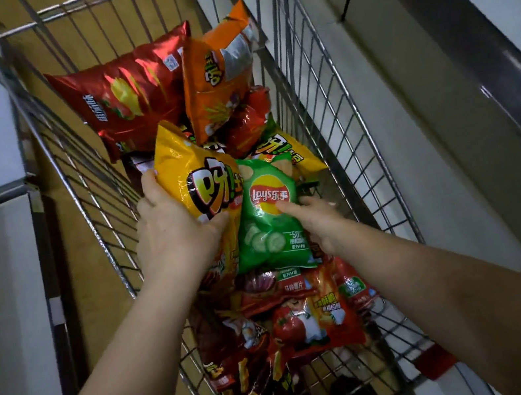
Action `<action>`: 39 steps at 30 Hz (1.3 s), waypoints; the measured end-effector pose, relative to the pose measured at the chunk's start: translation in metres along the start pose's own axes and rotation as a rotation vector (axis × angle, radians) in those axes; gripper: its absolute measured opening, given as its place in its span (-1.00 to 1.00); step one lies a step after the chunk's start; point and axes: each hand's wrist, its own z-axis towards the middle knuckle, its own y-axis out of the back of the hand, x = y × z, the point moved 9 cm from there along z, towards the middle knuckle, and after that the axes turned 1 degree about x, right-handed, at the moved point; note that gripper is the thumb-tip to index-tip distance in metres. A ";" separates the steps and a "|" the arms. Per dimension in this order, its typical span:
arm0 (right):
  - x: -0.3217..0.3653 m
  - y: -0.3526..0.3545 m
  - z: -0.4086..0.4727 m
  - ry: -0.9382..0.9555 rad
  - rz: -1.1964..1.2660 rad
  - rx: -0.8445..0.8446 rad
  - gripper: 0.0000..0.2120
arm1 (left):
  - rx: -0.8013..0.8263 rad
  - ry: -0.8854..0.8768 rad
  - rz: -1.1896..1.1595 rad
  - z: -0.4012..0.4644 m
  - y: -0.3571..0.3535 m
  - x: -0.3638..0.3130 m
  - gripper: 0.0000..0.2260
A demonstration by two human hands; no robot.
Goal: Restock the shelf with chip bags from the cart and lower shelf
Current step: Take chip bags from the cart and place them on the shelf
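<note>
**Two bags taken up from the cart**

Both arms reach down into the wire cart (312, 83), which holds a loose heap of chip bags. The left hand (175, 236) grips a yellow bag (199, 176) by its lower left edge, thumb laid across the front and fingers curled round behind. The right hand (317, 222) holds a green bag (267, 217) from its right side, thumb pressed on the printed face; the other fingers lie behind the bag and cannot be seen. The two bags touch and overlap slightly, the green one in front. Beyond them lie a large red bag (129, 91) and an orange bag (215, 69); nearer the viewer, more red bags (308, 321) cover the cart floor.

The step in hand appears to be the pick-up from the cart. The next move would call for lifting both bags clear of the heap and the wire sides, then turning toward the shelf (not in view here), without squeezing the air-filled packs.
</note>
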 end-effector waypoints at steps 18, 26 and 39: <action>0.065 0.010 -0.079 0.334 0.274 -0.068 -0.53 | -0.126 -0.134 -0.135 -0.023 0.041 -0.028 -0.06; 0.117 0.046 -0.175 0.638 0.216 -0.249 -0.51 | -0.240 -0.274 -0.283 -0.066 0.090 -0.079 -0.05; 0.130 0.121 -0.357 0.952 0.230 -0.373 -0.46 | -0.395 -0.553 -0.392 -0.211 0.163 -0.150 -0.06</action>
